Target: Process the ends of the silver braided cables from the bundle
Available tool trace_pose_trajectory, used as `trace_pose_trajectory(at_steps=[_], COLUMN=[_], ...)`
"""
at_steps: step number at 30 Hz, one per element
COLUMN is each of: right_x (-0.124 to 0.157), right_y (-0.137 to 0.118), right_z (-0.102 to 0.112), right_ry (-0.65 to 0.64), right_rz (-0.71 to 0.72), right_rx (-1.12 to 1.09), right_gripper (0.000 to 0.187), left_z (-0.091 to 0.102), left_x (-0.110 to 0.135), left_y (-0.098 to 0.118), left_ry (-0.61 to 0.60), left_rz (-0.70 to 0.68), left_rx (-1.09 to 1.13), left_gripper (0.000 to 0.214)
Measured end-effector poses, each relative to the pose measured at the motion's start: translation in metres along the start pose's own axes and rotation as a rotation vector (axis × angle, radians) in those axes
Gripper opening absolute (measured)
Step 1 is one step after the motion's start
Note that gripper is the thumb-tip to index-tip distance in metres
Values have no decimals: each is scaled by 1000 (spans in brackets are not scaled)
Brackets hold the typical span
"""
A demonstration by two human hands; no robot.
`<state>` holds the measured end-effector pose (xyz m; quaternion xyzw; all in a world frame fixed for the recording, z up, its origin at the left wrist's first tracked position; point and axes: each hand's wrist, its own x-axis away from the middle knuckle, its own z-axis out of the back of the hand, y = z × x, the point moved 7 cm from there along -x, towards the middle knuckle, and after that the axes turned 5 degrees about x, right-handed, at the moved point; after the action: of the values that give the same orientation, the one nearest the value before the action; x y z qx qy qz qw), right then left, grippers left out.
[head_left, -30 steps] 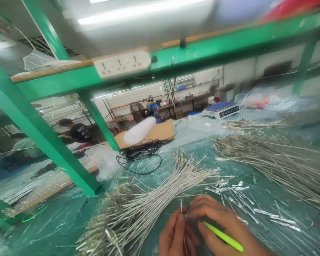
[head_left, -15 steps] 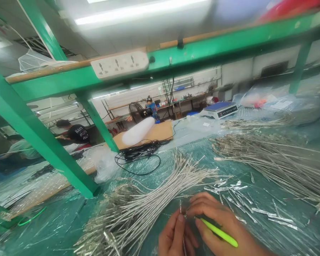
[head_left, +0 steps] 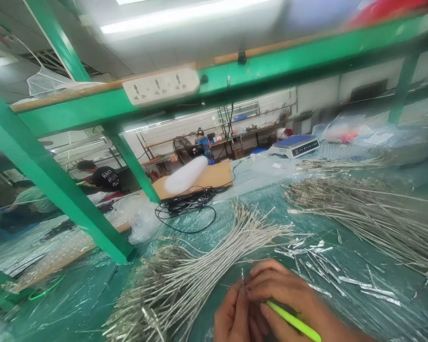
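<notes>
In the head view, the left hand (head_left: 232, 311) pinches a thin silver cable (head_left: 242, 274) between thumb and forefinger, its shiny tip poking up just above the fingertips. The right hand (head_left: 287, 293) meets it from the other side, fingers bent and touching the left fingertips at the cable; whether they also grip the cable cannot be told, as the fingers hide the contact. A lime-yellow pen-like tool (head_left: 295, 323) is tucked in the right hand, running back across the palm side.

To the left of both hands, and beyond them, a bundle of braided silver cables (head_left: 209, 259) lies fanned at both ends on the green tabletop (head_left: 78, 304). Crumpled foil strips (head_left: 356, 282) are scattered just beyond and to the right of the right hand. Farther right lies a second heap of cables (head_left: 364, 213), with a digital scale (head_left: 296, 145) behind it. A tangle of black cords (head_left: 185, 202) sits beyond the bundle.
</notes>
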<state>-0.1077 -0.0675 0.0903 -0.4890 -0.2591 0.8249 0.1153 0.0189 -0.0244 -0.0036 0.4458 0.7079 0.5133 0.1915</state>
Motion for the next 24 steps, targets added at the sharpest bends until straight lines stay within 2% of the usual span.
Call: trace_pose_trajectory(at_steps=[4,8,14,20,24], right_x=[-2,-5,-8,-7,-6], right_y=[8,0,1,-1,-1], right_z=[-2,-8,5,0,0], right_ry=[-19,-123,-2,-78,-55], right_rz=[-82,-10,-39,-33,-49], right_rx=[31,-74,-40,-46,-21], right_gripper=[31,30,27,25,25], left_z=[-4,-1,1,2,2], left_x=[1,0,0,-1,-1], left_y=[2,6,1,0,0], left_ry=[-59,-19,-42,-52,-59], left_rz=[29,6,10,-47,-33], left_rx=[-96,-70,-132,-178,-194], left_gripper=[55,54,62,56,59])
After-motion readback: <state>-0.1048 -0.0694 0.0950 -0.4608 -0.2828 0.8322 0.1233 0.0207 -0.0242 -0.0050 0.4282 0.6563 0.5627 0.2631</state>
